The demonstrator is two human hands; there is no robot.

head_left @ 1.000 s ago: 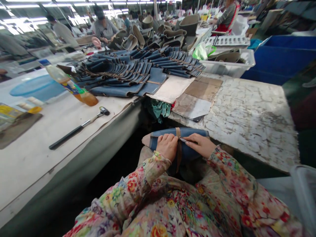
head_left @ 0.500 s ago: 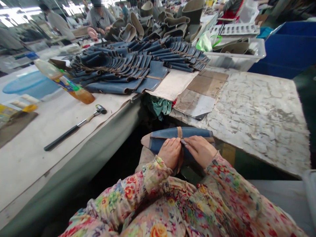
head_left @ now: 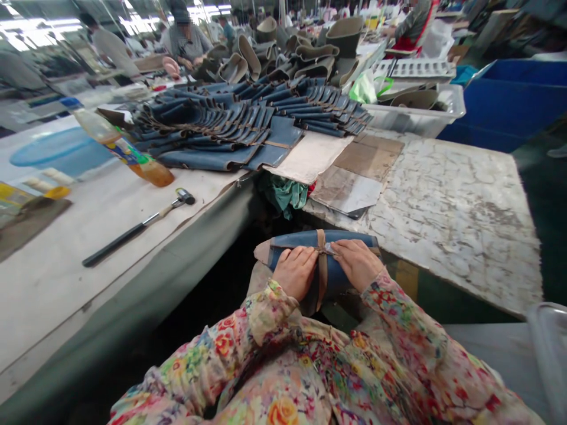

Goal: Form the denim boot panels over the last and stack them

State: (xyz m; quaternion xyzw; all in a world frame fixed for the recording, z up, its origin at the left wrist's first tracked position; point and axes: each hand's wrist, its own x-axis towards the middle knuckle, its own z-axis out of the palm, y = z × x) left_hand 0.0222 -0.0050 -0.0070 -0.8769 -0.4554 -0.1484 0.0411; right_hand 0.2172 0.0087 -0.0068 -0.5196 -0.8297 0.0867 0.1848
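A blue leather piece (head_left: pixel 290 241) with brown strips and a pale pointed left end rests across my lap. My left hand (head_left: pixel 296 271) presses on it left of the vertical brown strap (head_left: pixel 323 277), fingers together at the seam. On the strap's other side, my right hand (head_left: pixel 358 262) is closed on a small pale item (head_left: pixel 328 248), too small to name, held against the seam. What lies under both palms is hidden.
On the left table (head_left: pixel 39 307) lie a hammer (head_left: pixel 137 229) and a tilted bottle (head_left: pixel 128 154). Blue leather pieces (head_left: pixel 221 127) are heaped ahead. A worn board (head_left: pixel 469 206), a white bin (head_left: pixel 411 118) and a blue bin (head_left: pixel 509 106) stand right. A person (head_left: pixel 188 38) works beyond.
My left hand has moved slightly left, off the vertical strap, uncovering more of it. My right hand has shifted a little left. The camera view has tilted slightly.
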